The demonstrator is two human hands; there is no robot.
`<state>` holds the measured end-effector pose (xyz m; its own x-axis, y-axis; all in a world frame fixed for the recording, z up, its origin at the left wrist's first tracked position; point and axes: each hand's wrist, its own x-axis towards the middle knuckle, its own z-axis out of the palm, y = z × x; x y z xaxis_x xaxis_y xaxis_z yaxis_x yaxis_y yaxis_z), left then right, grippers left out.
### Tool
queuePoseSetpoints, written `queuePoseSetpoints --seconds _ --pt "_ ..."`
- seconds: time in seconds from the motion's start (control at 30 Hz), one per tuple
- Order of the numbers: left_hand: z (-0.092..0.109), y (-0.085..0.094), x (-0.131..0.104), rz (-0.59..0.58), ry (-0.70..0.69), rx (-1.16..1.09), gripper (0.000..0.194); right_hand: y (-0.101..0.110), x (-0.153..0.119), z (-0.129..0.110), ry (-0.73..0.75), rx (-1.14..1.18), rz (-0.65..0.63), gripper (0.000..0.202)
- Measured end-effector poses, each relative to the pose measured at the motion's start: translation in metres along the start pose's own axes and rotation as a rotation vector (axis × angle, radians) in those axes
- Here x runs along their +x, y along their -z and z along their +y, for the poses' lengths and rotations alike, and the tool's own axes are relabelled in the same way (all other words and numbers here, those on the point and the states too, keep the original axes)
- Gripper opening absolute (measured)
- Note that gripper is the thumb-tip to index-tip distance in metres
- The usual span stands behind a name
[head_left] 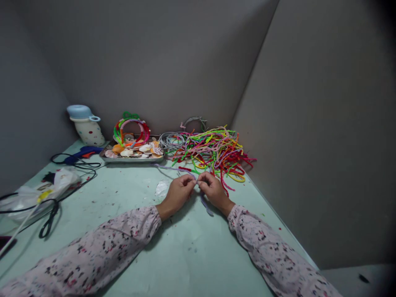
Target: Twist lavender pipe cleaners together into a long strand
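My left hand (178, 193) and my right hand (214, 191) meet fingertip to fingertip above the middle of the table. Both are closed in a pinch on a lavender pipe cleaner (206, 206). One end of it hangs down below my right hand; another lavender length reaches out past my left hand to the upper left. The part between the fingertips is mostly hidden. Just behind my hands lies a big loose heap of colourful pipe cleaners (216, 144). A small crinkled clear piece of plastic (161, 188) rests left of my left hand.
A metal tray (133, 160) of seashells (144, 148) holds colourful pipe-cleaner rings (145, 131). Beside it are coiled grey wire (173, 141), a speckled bottle (89, 131) and a blue-handled tool (83, 152). Black cables (49, 222) and a plastic bag (66, 179) lie at left. Walls close the back and right.
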<state>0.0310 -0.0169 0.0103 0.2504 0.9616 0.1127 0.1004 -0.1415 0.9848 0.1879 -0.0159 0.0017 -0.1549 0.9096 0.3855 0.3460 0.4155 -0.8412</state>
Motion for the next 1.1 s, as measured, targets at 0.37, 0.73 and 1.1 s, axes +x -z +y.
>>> queuePoseSetpoints --seconds 0.37,0.73,1.1 --pt "0.0029 -0.0016 -0.0013 0.030 -0.034 0.014 0.020 -0.0014 0.0004 0.0010 -0.027 0.036 0.005 0.005" --pt "0.0014 -0.0015 -0.0020 0.045 -0.057 0.038 0.017 -0.0012 0.0001 0.0012 -0.031 0.048 -0.009 0.004" --pt "0.0074 -0.0014 -0.0040 0.053 -0.042 -0.013 0.016 -0.0019 0.0004 0.0019 -0.038 0.037 -0.003 0.005"
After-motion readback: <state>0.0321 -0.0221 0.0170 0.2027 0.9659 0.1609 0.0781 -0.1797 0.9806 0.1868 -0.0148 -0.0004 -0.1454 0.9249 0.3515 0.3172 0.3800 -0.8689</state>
